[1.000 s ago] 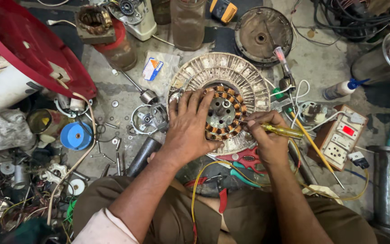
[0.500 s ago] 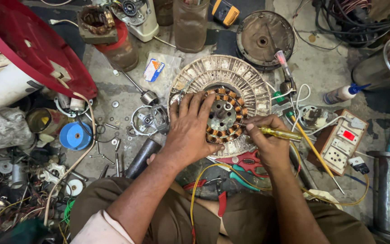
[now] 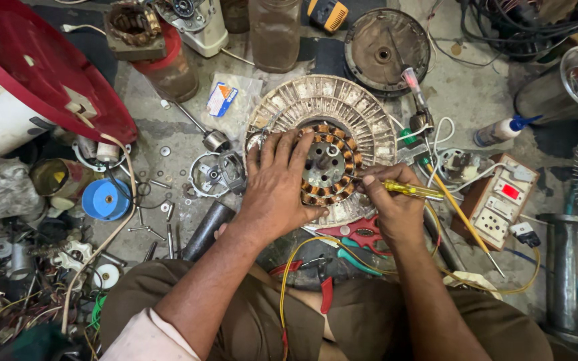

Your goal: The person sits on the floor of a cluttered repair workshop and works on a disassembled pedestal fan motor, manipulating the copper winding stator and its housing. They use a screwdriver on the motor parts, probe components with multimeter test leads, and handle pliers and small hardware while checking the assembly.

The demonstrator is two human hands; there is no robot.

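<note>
The left hand [image 3: 277,184] lay open, fingers spread, on the fan motor [image 3: 326,150], while the right hand [image 3: 391,204] gripped a yellow screwdriver [image 3: 413,190] at the motor's right edge.

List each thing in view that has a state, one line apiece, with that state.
Left hand: flat on the stator, fingers spread.
Right hand: closed round the yellow screwdriver.
Yellow screwdriver: held, tip at the windings.
Fan motor stator: opened, copper windings exposed.
Motor cover: off, lying apart.
Red pliers: lying unheld.
Glue bottle: on its side, capped.
</note>
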